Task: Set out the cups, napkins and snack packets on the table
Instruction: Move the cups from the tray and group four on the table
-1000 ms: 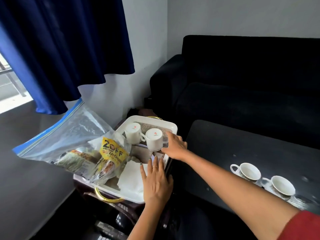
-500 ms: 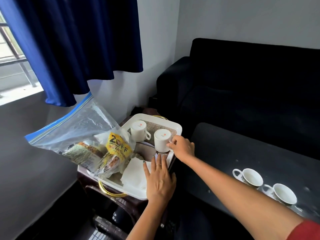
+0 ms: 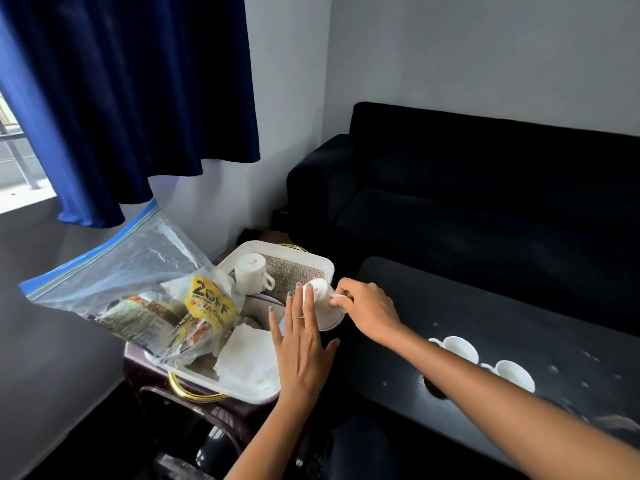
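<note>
A white tray (image 3: 239,393) on a dark side stand holds an upside-down white cup (image 3: 251,273), white napkins (image 3: 247,358) and a clear zip bag (image 3: 114,282) with snack packets (image 3: 206,306) inside. My right hand (image 3: 369,311) grips the handle of a second white cup (image 3: 323,308), tilted and lifted at the tray's right rim. My left hand (image 3: 301,337) lies flat with fingers spread, touching that cup's left side and covering the tray's right edge. Two more white cups (image 3: 457,348) (image 3: 512,374) stand upright on the dark table (image 3: 450,299).
A black sofa (image 3: 485,188) stands behind the table. A dark blue curtain (image 3: 138,98) hangs at the upper left, close above the zip bag. The side stand has a gold handle (image 3: 194,393) at its front. My right forearm crosses the table's near part.
My right hand has taken the nearer cup by its handle, tipped it and lifted it toward the tray's right rim. My left hand slid forward to touch the cup.
</note>
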`<control>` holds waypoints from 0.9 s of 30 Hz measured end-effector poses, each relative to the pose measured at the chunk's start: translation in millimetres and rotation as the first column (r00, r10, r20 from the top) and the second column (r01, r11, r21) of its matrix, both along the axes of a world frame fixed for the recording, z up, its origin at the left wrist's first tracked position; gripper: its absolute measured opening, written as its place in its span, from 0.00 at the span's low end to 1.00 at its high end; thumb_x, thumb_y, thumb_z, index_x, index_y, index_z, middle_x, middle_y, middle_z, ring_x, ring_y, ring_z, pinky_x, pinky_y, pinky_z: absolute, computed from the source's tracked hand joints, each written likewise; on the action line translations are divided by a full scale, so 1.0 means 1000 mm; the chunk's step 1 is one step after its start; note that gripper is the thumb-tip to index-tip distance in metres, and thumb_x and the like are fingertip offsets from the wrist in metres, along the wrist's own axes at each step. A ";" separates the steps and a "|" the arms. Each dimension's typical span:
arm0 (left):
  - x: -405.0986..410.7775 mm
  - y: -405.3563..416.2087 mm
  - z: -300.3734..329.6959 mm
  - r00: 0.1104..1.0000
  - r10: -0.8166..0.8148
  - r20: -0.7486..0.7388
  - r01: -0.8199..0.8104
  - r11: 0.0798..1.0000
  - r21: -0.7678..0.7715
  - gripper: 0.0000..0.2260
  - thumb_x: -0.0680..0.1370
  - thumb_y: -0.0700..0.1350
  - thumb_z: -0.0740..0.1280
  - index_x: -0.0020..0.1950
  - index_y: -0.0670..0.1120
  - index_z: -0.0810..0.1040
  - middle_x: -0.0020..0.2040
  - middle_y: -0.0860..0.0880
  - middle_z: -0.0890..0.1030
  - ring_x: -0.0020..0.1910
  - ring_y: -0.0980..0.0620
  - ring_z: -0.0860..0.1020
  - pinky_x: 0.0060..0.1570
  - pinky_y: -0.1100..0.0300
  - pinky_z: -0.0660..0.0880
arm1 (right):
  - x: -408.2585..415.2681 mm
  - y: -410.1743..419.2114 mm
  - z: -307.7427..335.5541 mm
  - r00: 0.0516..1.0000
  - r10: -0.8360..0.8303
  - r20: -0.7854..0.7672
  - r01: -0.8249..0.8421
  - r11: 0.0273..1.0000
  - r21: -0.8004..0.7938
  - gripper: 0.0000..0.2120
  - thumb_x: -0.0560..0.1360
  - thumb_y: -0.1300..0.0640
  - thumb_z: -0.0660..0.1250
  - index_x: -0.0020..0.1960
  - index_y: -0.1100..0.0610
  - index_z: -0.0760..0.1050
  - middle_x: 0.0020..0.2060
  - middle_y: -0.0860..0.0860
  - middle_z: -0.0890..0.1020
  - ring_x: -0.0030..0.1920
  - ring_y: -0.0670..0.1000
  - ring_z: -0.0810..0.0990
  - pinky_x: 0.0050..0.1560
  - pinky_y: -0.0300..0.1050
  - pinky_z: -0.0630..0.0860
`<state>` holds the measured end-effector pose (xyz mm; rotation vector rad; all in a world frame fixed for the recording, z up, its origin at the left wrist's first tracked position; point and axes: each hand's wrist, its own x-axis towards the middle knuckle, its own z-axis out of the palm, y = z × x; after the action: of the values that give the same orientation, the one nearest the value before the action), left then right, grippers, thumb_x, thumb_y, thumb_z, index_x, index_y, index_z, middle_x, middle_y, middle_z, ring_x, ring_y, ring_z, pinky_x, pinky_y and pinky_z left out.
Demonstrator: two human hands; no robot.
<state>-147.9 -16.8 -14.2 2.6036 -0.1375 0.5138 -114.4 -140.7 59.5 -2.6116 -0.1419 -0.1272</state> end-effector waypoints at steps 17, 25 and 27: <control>-0.019 -0.042 0.028 0.967 -0.105 -0.232 -0.124 0.599 -0.791 0.25 0.59 0.63 0.75 0.52 0.55 0.77 0.43 0.59 0.81 0.46 0.59 0.80 0.41 0.66 0.73 | -0.055 -0.048 -0.003 0.989 -0.125 -0.078 0.147 0.802 0.579 0.19 0.74 0.47 0.66 0.64 0.47 0.70 0.60 0.42 0.74 0.57 0.42 0.74 0.50 0.34 0.69; -0.021 -0.049 0.026 0.752 -0.469 -0.463 -0.403 0.228 -0.886 0.16 0.68 0.60 0.73 0.45 0.48 0.79 0.40 0.50 0.83 0.43 0.53 0.80 0.43 0.61 0.75 | -0.083 -0.053 -0.032 0.977 -0.096 -0.193 0.204 0.702 0.683 0.31 0.73 0.54 0.68 0.72 0.44 0.59 0.69 0.42 0.65 0.64 0.43 0.68 0.60 0.41 0.65; -0.023 -0.053 0.025 0.726 -0.508 -0.464 -0.404 0.230 -0.885 0.16 0.69 0.60 0.72 0.45 0.48 0.80 0.43 0.48 0.84 0.47 0.50 0.82 0.48 0.57 0.77 | -0.087 -0.052 -0.036 0.978 -0.098 -0.184 0.199 0.701 0.685 0.34 0.71 0.57 0.70 0.72 0.44 0.58 0.67 0.44 0.68 0.65 0.43 0.69 0.64 0.43 0.68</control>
<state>-171.1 -70.2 10.5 1.2473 0.2898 -0.4286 -201.1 -192.3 23.0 -1.8431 0.1497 -0.0455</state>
